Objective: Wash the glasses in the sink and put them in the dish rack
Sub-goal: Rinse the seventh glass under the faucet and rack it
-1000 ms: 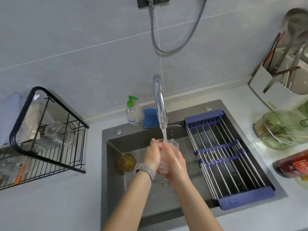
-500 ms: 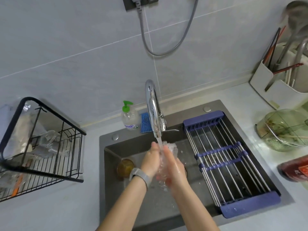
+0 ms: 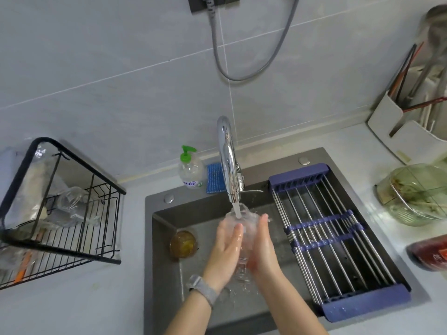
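Observation:
Both my hands are over the dark sink [image 3: 148, 262], under the running faucet [image 3: 227, 165]. A clear glass [image 3: 244, 220] is held between them, its mouth up in the water stream. My left hand [image 3: 226, 250], with a watch on its wrist, cups the glass's left side with the thumb across the front. My right hand [image 3: 263, 247] cups its right side, fingers pointing up. An amber-tinted glass [image 3: 183, 244] stands on the sink floor to the left. The black wire dish rack [image 3: 82, 164] sits on the counter at left with clear glassware [image 3: 72, 201] in it.
A blue and steel roll-up drainer [image 3: 326, 238] covers the sink's right half. A soap bottle [image 3: 191, 172] and blue sponge [image 3: 214, 177] stand behind the sink. On the right counter are a covered bowl [image 3: 416, 194], a utensil holder [image 3: 411, 122] and a red package [image 3: 430, 252].
My hands have slid down the glass and their fingers have straightened upward. The glass stays under the stream, with water splashing below it.

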`<state>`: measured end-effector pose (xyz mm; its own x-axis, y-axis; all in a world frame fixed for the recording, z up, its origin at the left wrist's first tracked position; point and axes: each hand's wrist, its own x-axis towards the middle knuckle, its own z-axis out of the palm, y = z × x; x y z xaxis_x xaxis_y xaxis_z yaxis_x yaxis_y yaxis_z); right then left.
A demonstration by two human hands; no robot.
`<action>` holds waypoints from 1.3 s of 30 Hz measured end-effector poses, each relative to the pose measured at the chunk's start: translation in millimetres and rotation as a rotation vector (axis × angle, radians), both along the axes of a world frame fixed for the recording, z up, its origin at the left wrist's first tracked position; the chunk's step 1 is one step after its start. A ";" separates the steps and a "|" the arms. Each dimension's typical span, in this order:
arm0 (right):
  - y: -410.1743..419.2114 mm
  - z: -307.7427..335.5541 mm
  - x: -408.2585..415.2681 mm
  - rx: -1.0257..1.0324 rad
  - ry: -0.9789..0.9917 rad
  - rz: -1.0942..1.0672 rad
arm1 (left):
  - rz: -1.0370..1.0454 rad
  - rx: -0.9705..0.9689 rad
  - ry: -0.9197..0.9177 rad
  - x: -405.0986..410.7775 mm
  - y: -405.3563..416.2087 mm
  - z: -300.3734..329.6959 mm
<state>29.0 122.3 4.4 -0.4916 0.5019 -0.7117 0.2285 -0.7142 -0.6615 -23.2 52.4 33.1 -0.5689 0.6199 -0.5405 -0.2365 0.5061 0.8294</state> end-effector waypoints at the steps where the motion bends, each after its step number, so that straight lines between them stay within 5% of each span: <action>1: 2.4 2.4 -2.1 0.046 -0.051 0.041 | 0.010 0.079 -0.066 -0.6 -5.5 -5.6; 7: -22.0 30.8 -7.3 0.356 -0.049 0.172 | 0.263 0.233 -0.252 -7.8 -12.7 -15.9; 13: 22.1 31.5 -46.4 0.011 -0.200 0.158 | 0.322 0.163 -0.172 -6.6 -9.4 -9.1; 39: 14.3 17.4 -46.4 -0.245 -0.179 -0.075 | 0.194 0.030 -0.185 -23.8 -13.9 -17.7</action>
